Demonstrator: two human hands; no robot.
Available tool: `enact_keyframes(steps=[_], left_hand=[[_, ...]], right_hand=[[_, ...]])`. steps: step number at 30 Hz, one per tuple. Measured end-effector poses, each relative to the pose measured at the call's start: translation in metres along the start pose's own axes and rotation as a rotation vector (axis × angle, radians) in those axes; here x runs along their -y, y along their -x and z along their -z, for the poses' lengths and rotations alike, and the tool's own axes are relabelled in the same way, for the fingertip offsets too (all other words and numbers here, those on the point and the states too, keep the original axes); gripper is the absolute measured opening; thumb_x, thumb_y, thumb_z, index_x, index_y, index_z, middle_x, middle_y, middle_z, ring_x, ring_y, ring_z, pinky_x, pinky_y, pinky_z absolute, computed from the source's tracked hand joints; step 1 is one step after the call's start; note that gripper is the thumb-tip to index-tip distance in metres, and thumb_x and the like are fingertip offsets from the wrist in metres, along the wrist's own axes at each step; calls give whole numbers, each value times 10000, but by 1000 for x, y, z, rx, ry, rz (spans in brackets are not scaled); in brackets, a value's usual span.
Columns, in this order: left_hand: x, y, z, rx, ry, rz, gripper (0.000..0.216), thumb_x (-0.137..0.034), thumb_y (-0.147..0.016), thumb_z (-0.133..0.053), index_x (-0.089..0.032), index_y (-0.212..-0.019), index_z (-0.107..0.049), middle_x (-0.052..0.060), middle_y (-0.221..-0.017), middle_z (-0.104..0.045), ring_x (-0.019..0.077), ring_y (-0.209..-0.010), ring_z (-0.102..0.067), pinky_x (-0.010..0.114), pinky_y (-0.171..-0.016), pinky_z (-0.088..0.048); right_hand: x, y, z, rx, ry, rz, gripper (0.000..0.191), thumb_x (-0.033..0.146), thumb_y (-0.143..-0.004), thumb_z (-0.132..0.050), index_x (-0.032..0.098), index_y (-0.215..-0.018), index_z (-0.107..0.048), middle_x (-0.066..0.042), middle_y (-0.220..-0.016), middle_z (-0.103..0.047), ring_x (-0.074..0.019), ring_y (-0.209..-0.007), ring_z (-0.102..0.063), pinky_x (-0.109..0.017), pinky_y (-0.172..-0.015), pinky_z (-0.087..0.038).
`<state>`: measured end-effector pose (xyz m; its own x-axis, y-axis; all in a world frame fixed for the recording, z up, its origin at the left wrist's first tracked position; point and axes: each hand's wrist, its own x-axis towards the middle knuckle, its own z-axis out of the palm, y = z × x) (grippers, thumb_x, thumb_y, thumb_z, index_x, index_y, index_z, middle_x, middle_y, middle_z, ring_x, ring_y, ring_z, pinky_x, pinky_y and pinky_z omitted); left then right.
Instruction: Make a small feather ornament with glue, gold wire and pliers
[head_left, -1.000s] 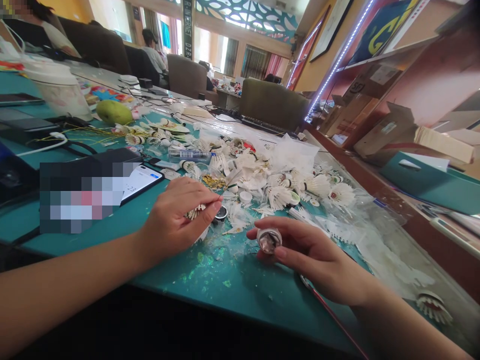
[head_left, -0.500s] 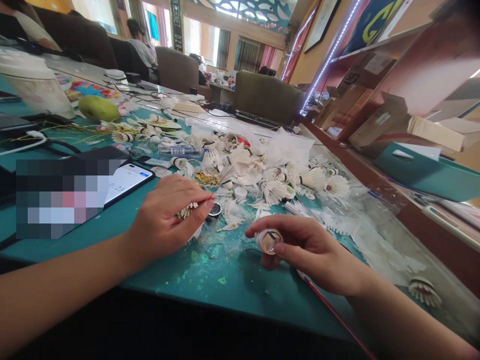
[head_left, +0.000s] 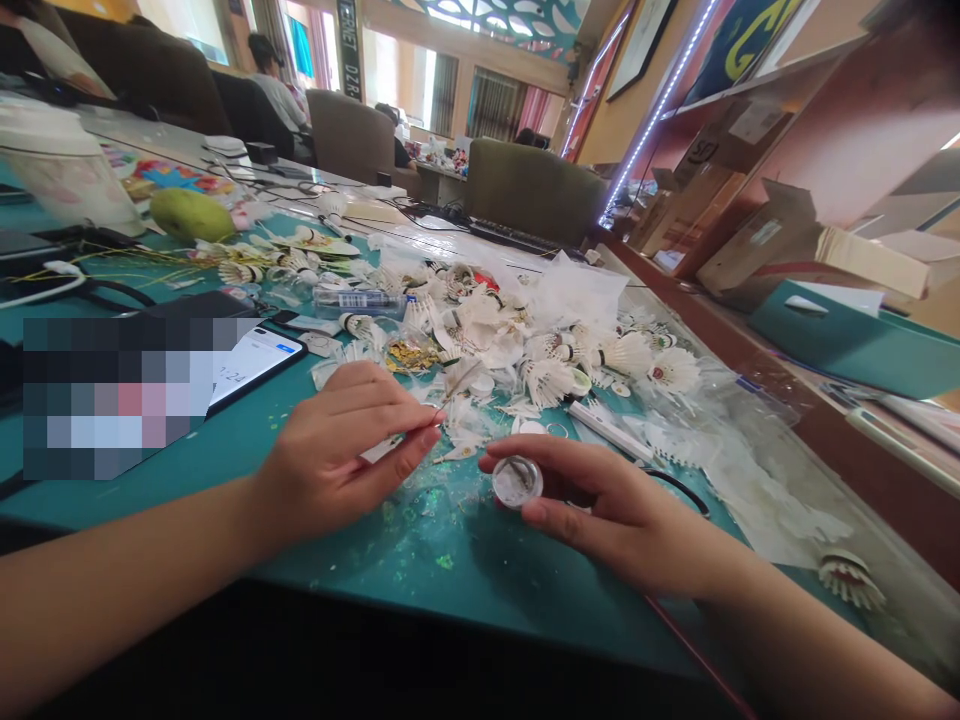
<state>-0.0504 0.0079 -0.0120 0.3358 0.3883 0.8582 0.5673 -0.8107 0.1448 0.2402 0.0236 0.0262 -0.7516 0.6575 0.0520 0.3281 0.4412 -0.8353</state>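
Observation:
My left hand (head_left: pixel 341 450) rests on the teal table (head_left: pixel 225 470) with its fingers curled over a shuttlecock, whose white feather tips (head_left: pixel 382 447) peek out under the fingers. My right hand (head_left: pixel 600 510) holds a small round clear jar (head_left: pixel 517 482) between thumb and fingers, its mouth turned toward my left hand. The two hands are a short gap apart. Just beyond them lies a heap of white shuttlecocks and loose feathers (head_left: pixel 525 350).
A phone (head_left: pixel 251 362) lies left of my left hand. Farther left are a green fruit (head_left: pixel 191 215), a white lidded cup (head_left: pixel 64 170) and cables. Cardboard boxes (head_left: pixel 787 250) and a teal box (head_left: pixel 855 345) sit on the right ledge. Other people sit at the far end.
My left hand has closed lower over the shuttlecock, so less of it shows. My right hand has shifted slightly left and tilted the jar. The small dark ring by my left fingertips is out of sight.

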Motion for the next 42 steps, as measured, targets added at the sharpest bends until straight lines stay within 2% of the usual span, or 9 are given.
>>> enact_keyframes(steps=[3,7,12,20,24,28,33,37,42], left_hand=[[2,2,-1,-5,28,-12,244,-78,-971,-783,-240,-1152,-765,3,-875,-835,199,-760,-751,377,-757,-599],[4,2,0,-2,67,-36,215,-76,-981,-791,-191,-1162,-773,4,-834,-820,174,-730,-740,337,-759,-602],[-1,-1,2,21,139,-66,177,-87,-972,-805,-177,-1122,-777,-6,-812,-799,158,-699,-707,318,-735,-595],[-36,0,1,96,262,138,214,-22,-981,-736,-183,-1116,-774,-4,-853,-805,167,-799,-727,352,-835,-594],[-43,-2,2,139,289,179,207,-14,-986,-714,-171,-1101,-784,-13,-842,-790,156,-791,-693,353,-833,-561],[-46,2,2,160,373,252,219,-18,-1003,-709,-179,-1116,-806,-27,-852,-781,144,-819,-656,332,-839,-515],[-53,5,-3,178,440,264,211,-39,-1018,-719,-193,-1122,-819,-36,-890,-810,135,-825,-653,312,-858,-491],[-56,0,-7,193,477,265,208,-38,-1016,-716,-183,-1115,-827,-14,-914,-825,143,-848,-681,306,-871,-494],[-56,-1,-7,232,458,274,173,-56,-1030,-710,-179,-1074,-823,-16,-850,-806,153,-796,-680,318,-840,-499]], right_hand=[[-1,0,1,-9,89,58,382,404,-1091,-703,273,-1450,-689,-84,-1419,-774,-242,-1223,-744,-368,-1020,-614],[-4,-2,1,-65,144,193,353,365,-1048,-795,260,-1373,-709,-72,-1403,-764,-217,-1300,-713,-336,-1104,-576],[-7,-5,-2,-77,246,270,318,318,-1028,-821,189,-1305,-734,-74,-1204,-734,-159,-1050,-732,-270,-956,-612],[-17,-11,-16,-32,373,314,312,287,-1001,-846,143,-1265,-763,-132,-1179,-783,-290,-1104,-733,-457,-972,-576],[-16,-9,-16,-63,393,356,367,327,-971,-883,142,-1268,-772,-138,-1164,-809,-304,-1082,-749,-487,-1000,-547],[-11,-8,-10,-157,336,356,398,446,-977,-865,141,-1220,-790,-157,-1132,-821,-309,-1051,-761,-465,-949,-566],[-8,-9,-11,-207,103,359,89,317,-1056,-786,229,-1049,-796,-59,-1061,-843,-207,-1005,-789,-324,-880,-624],[-8,-10,-18,-200,-61,382,14,263,-1042,-802,254,-1043,-812,-15,-1001,-839,-163,-921,-794,-291,-856,-648],[-6,-9,-20,-216,-130,398,55,206,-1015,-825,256,-1038,-822,-23,-1016,-836,-170,-941,-785,-307,-865,-642]])
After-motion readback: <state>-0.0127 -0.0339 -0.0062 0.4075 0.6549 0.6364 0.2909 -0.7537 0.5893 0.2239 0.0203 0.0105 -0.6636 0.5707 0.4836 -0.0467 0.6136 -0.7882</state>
